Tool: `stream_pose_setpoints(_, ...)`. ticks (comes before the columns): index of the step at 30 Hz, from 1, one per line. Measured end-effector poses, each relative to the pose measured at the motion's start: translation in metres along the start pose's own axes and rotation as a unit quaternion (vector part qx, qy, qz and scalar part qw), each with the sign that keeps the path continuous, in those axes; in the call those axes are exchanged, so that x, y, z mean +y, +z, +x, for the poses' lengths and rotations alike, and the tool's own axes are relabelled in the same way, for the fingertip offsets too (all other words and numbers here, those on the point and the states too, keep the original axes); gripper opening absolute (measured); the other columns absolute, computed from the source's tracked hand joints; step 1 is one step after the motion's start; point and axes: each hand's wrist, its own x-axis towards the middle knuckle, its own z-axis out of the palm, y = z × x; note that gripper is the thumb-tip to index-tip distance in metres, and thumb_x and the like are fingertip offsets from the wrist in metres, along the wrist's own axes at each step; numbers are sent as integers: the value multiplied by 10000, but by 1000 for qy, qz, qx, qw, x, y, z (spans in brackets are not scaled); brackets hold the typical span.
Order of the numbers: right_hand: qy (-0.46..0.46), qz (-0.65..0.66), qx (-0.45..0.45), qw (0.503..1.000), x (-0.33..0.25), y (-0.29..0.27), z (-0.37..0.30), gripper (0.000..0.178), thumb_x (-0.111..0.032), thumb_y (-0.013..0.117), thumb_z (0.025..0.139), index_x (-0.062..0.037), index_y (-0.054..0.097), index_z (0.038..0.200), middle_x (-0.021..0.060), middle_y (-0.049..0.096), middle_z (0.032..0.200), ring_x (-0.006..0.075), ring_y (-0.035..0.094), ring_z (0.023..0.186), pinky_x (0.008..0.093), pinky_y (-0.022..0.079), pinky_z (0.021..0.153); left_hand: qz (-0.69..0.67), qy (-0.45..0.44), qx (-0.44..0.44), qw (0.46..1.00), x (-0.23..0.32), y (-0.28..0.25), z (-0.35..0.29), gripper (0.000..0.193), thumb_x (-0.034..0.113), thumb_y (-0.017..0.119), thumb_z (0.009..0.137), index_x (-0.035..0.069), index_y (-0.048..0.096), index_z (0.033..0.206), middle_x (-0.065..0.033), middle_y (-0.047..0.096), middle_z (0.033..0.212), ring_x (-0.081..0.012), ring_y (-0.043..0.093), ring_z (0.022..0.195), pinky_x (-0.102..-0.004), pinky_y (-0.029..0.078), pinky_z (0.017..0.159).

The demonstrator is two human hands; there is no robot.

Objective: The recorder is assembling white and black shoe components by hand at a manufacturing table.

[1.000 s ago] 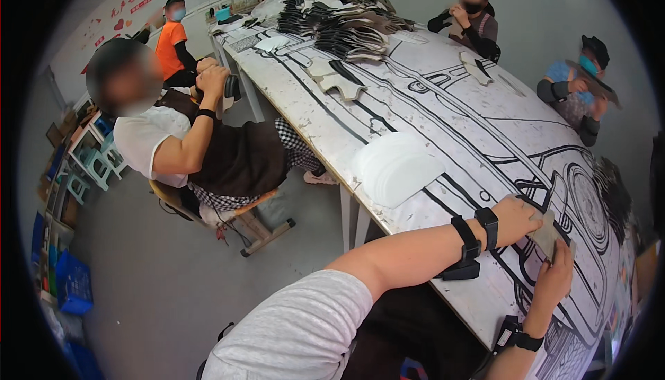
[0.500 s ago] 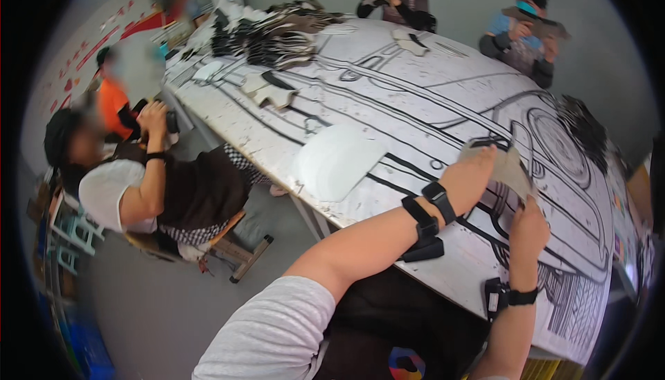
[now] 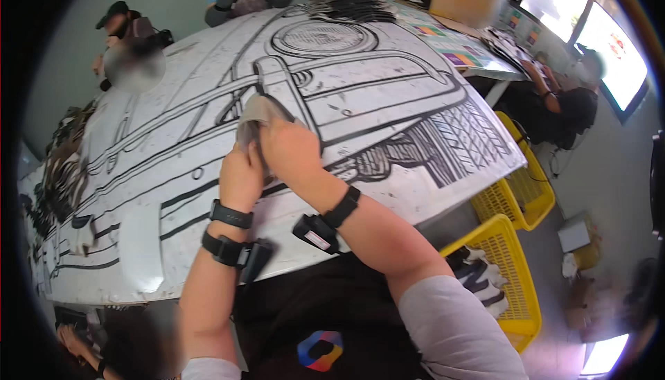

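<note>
Both my left hand point(image 3: 241, 172) and right hand point(image 3: 292, 150) are pinched shut on a thin, floppy grey-beige fabric piece point(image 3: 258, 113) held just above the black-and-white patterned table point(image 3: 388, 103); it looks light and limp, best gripped along its edges.

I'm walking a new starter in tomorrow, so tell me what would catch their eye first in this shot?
First, the long white table, covered end to end with a bold black line drawing of a car front. At its near middle, the left hand and right hand together hold a small grey piece of fabric. Bright yellow plastic baskets stand on the floor to the right.
</note>
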Motion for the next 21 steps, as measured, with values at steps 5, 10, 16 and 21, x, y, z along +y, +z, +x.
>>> stream_pose_setpoints(5, -120, -33, -106, 987, 8, 5, -4, 222, -207, 477, 844, -44, 571, 725, 140, 591, 604, 274, 623, 597, 372, 499, 492, 159, 54, -157, 973, -7, 12, -10, 265, 257, 528, 767, 23, 633, 702, -204, 607, 685, -374, 595, 641, -465, 466, 570)
stream_pose_setpoints(10, -86, -7, -142, 986, -7, -14, -9, 146, -166, 522, 792, -49, 566, 716, 108, 601, 593, 242, 620, 559, 338, 495, 482, 114, 0, -95, 989, -29, 14, -15, 320, 246, 455, 841, -32, 588, 756, -250, 598, 731, -395, 588, 678, -468, 466, 615)
stream_pose_setpoints(16, -176, -14, -188, 966, 2, 6, -16, 84, -115, 530, 742, -47, 579, 737, 110, 618, 629, 241, 629, 570, 322, 486, 488, 165, 57, -113, 978, -37, 21, -8, 246, 179, 467, 828, -42, 572, 800, -219, 605, 744, -363, 604, 689, -432, 483, 604)
stream_pose_setpoints(21, -173, 4, -196, 965, 2, 12, -16, 68, -102, 550, 714, -53, 596, 726, 101, 625, 641, 239, 637, 583, 319, 489, 489, 218, 70, -144, 963, -36, 20, -6, 183, 145, 519, 773, -14, 610, 772, -214, 613, 799, -342, 611, 733, -399, 497, 636)
